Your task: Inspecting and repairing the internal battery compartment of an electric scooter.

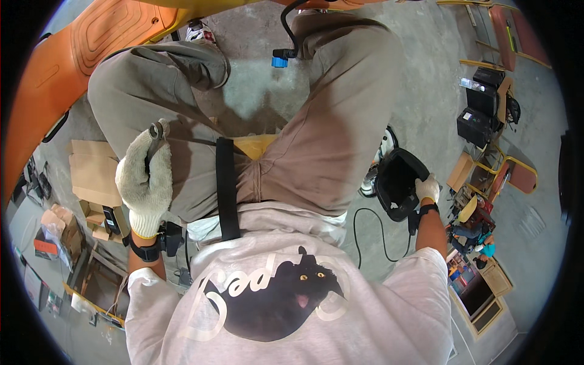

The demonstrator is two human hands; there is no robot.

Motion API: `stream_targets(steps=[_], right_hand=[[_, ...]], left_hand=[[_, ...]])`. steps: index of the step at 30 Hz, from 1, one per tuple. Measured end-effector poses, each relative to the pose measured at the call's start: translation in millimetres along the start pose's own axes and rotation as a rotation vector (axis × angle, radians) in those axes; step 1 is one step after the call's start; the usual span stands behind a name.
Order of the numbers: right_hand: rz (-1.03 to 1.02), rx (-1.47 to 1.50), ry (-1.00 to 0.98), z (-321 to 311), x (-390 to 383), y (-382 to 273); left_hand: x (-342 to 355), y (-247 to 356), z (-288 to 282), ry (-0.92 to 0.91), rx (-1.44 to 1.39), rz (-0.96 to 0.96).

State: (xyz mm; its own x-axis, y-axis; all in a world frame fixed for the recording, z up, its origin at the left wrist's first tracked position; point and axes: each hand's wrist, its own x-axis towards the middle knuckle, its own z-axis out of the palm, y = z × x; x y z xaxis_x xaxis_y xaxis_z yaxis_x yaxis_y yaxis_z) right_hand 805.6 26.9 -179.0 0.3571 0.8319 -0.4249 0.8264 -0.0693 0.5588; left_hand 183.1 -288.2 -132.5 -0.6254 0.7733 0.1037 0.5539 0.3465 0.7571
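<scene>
My left hand (145, 182), in a white knit glove, is closed around a metal wrench (157, 130). The wrench's rounded end sticks out past my fingers above my left thigh; the rest is mostly hidden by the glove. Out to the right, my right hand (427, 187), also gloved, grips the rim of a black open container (398, 198) with rounded corners. The container is tilted so its dark inside shows, with a small pale scrap in it. A thin black cord (383, 228) loops on the floor beside it.
Ahead, an orange and yellow frame (115, 45) spans the top left. A black cable with a blue connector (280, 61) hangs between my knees. An open cardboard box (94, 176) lies left. Black cases (477, 112) and chairs (520, 175) stand right, near another person (485, 248).
</scene>
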Motion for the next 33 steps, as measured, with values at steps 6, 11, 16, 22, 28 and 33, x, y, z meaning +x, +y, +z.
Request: stream_targets(steps=[6,11,16,22,28,33], right_hand=[[-0.052,0.139,0.047,7,6,17],[0.035,0.229,0.072,16,3,20],[0.058,0.203,0.071,17,-2,15],[0.085,0.188,0.067,15,-1,13],[0.078,0.193,0.097,20,1,15],[0.089,0.187,0.122,23,1,14]], left_hand=[[-2,0,-2,-0.018,-0.077,-0.077],[1,1,-1,-0.032,0.041,0.034],[4,-2,2,-0.01,-0.009,0.1],[1,-3,2,-0.024,-0.004,0.08],[2,-4,2,-0.026,0.022,0.106],[2,-6,4,-0.005,0.002,0.126]])
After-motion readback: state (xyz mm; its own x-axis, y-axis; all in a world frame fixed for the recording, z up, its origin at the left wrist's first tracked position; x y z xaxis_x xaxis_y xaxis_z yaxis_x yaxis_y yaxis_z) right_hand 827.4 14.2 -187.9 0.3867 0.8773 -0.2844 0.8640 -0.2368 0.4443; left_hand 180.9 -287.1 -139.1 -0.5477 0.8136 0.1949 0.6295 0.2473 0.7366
